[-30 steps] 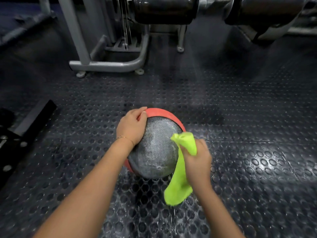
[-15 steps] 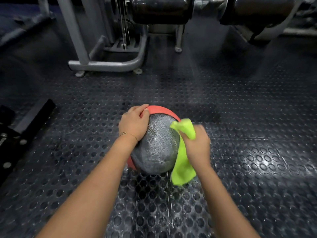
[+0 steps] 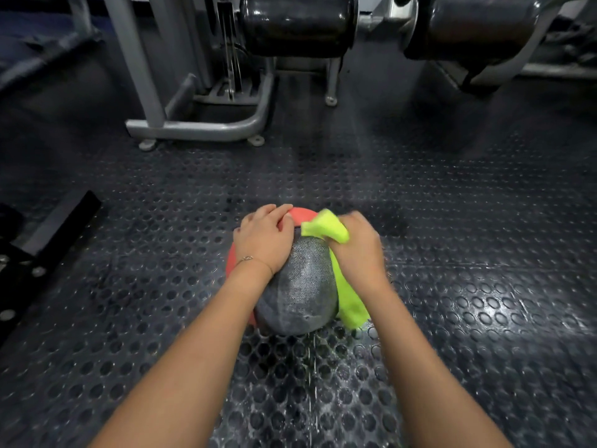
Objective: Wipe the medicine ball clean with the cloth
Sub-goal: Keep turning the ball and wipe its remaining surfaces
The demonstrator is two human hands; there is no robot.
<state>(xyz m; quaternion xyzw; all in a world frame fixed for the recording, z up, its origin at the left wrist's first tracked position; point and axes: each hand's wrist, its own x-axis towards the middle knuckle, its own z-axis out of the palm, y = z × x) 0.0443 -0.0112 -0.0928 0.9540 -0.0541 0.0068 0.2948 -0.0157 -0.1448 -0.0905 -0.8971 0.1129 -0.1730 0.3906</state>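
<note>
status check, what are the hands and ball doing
Left hand rests on top of medicine ball. Right hand grips cloth against ball's upper right. Ball on floor mat; machine frame apart, behind.

One medicine ball is showing. Resting on the ball: one cloth, one left hand, one right hand. Hanging beyond the ball: two roller pads.

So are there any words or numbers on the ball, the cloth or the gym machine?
None can be read. The medicine ball shows only grey dots and red, the cloth is plain yellow-green, and the gym machine shows no label.
</note>
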